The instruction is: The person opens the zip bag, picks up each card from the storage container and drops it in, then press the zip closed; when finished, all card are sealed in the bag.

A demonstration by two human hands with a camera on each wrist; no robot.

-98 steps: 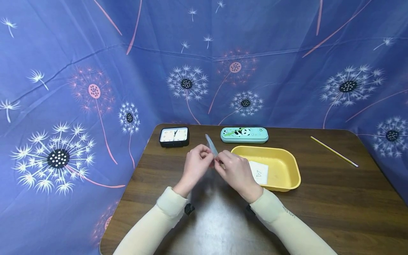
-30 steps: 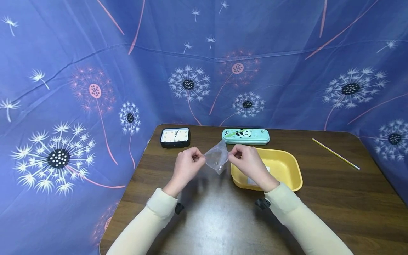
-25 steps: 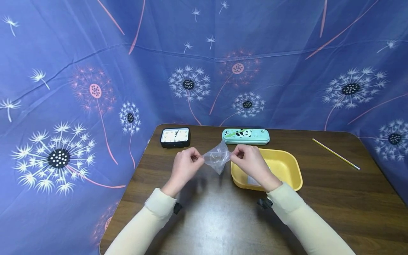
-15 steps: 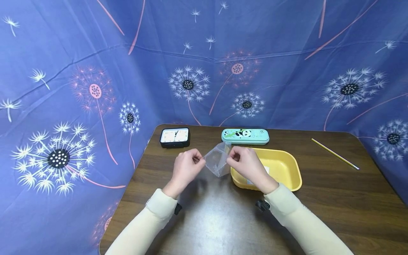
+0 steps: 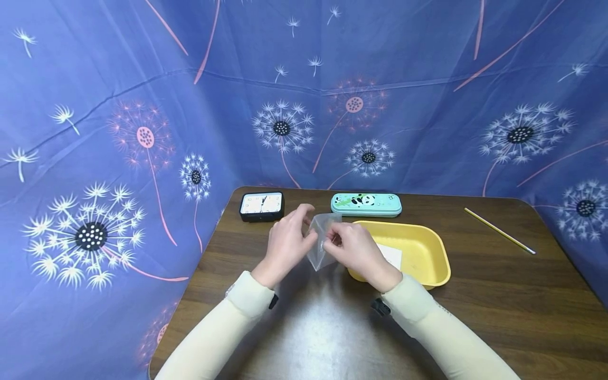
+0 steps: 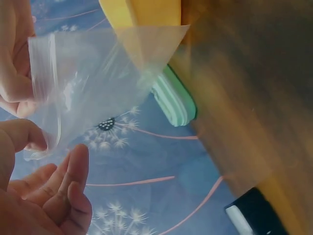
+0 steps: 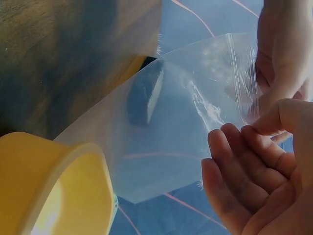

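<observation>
A dark brown wooden table (image 5: 499, 295) with rounded far corners fills the near part of the scene, a bright sheen on its near middle. Behind it and along both sides hangs a blue cloth (image 5: 404, 63) — printed with white and pink dandelion heads — creased in long folds.

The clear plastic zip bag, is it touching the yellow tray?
Cannot tell. In the head view the bag overlaps the tray rim; both hands hold it above the table.

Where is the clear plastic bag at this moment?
In the head view, the clear plastic bag hangs between both hands above the table, just left of the yellow tray.
</observation>
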